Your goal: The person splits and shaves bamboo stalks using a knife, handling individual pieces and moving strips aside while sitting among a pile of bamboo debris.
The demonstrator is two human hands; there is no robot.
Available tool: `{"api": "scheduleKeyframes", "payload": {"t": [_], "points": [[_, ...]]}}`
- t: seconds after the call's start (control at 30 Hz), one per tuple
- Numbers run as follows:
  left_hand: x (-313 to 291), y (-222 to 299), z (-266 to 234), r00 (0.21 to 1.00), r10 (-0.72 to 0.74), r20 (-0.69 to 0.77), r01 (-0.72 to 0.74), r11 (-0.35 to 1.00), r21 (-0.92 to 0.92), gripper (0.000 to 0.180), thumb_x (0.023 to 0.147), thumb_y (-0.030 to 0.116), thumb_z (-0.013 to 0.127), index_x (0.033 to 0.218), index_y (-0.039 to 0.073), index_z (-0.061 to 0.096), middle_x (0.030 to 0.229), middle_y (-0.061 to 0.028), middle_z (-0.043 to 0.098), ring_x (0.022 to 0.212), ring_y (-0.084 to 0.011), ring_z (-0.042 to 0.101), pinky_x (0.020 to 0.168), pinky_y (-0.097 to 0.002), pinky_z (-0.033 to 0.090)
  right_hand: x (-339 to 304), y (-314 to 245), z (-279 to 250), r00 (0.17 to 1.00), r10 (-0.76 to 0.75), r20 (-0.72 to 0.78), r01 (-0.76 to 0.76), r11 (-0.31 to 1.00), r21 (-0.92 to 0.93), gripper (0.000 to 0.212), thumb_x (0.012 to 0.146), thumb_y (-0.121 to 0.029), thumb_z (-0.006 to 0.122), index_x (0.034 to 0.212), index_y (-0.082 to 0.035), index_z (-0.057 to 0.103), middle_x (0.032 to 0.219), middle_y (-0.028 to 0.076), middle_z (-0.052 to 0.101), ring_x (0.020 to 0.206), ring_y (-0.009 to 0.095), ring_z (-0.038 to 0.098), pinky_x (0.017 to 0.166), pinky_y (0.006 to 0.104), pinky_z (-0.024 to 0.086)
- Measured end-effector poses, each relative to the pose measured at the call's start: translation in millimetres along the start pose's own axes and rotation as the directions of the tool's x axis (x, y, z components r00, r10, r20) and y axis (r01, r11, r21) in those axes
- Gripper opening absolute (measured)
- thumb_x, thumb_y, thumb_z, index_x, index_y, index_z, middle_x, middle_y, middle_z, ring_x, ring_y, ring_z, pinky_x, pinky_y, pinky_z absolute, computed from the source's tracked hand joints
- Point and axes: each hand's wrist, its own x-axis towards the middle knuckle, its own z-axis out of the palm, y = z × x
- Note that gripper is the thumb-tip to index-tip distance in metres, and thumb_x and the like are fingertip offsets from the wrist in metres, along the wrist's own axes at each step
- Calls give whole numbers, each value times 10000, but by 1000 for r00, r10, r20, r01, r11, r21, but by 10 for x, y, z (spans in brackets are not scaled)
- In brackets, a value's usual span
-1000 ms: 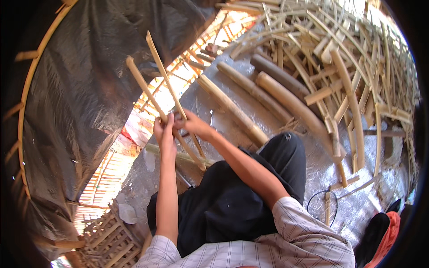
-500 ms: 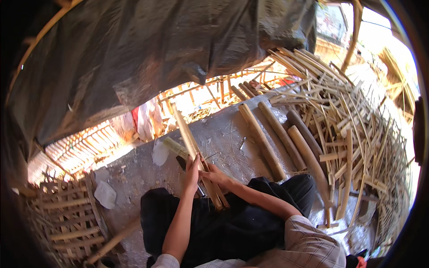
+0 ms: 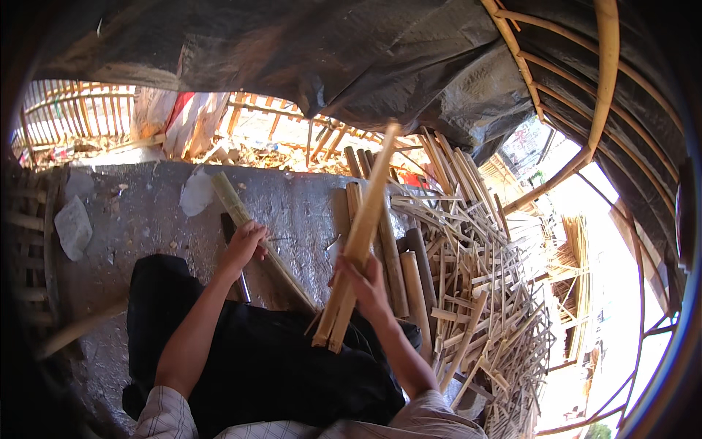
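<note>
My right hand is wrapped round two long split bamboo strips. They stand tilted, with their far ends up and their near ends over my black-clothed lap. My left hand is closed, its fingers curled; what it holds, if anything, is hidden. Beside and under it, a greenish split bamboo piece slants across the grey surface toward my lap. A dark long-bladed knife lies close to the left hand, partly covered by it.
Bamboo poles lie to the right, next to a large heap of split bamboo offcuts. A pale flat piece rests at the left of the grey platform. Black sheeting hangs low ahead; a bamboo frame stands at upper right.
The view has turned right. My hands have moved apart: the right now holds the split strips alone, off to the right, while the left has let them go and is over the greenish piece.
</note>
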Motion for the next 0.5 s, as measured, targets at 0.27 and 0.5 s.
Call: {"api": "scheduleKeyframes", "payload": {"t": [0.27, 0.5], "points": [[-16, -378, -141, 964, -198, -176, 233, 950, 208, 67, 945, 127, 607, 951, 62, 589, 821, -49, 627, 574, -154, 664, 491, -298, 536, -386, -1202, -2623, 648, -581, -493, 383, 808, -448, 341, 892, -313, 716, 1021, -18, 605, 841, 76, 652, 689, 193, 673, 617, 355, 547], [15, -693, -84, 994, -107, -1, 106, 987, 123, 30, 955, 97, 584, 970, 72, 585, 776, -30, 547, 669, -163, 647, 600, -306, 562, -1723, -360, -6190, 466, -300, -832, -797, 265, -543, 792, 763, -372, 851, 1403, -96, 476, 1263, 190, 588, 1191, 342, 600, 894, 464, 556]]}}
